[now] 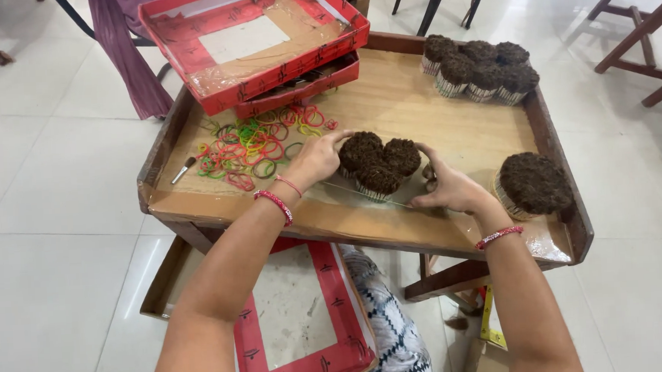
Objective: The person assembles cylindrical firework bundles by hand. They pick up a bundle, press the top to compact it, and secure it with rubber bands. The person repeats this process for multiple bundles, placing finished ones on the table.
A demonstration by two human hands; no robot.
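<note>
Floor: white tiles [36,186] all around, with dark wooden chair legs [640,34] at the upper right and a purple cloth [124,61] hanging at the upper left.
Table: wooden tray-top table [456,126] with raised dark edges and a taped, shiny cardboard-brown surface.
Red boxes: two flat red box lids [263,42] stacked at the table's far left corner, the upper one tilted, lined with brown card under clear film and carrying a pale square patch in the middle.
Lower lid: another red-edged lid [300,323] with a pale centre below the table, resting by the person's patterned lap [391,334], beside a plain brown tray [170,281].
Big bundle: one wide round bundle of dark brown sticks [533,184] at the near right, just right of the right wrist.
Far bundles: a cluster of smaller dark bundles [480,69] at the far right corner, well apart from the hands.
Held bundles: three small dark bundles [379,163] pressed together at the table's middle front, between both hands.
Left hand: left hand [313,163] cupped against the left side of the three bundles, forefinger stretched over the top; red bangle on the wrist.
Right hand: right hand [448,187] curled against their right side, fingers pressing in.
Rubber bands: loose heap of red, green, yellow and orange bands [257,144] left of the left hand, none in the way.
Small tool: short light-handled tool [183,169] near the table's left edge.
</note>
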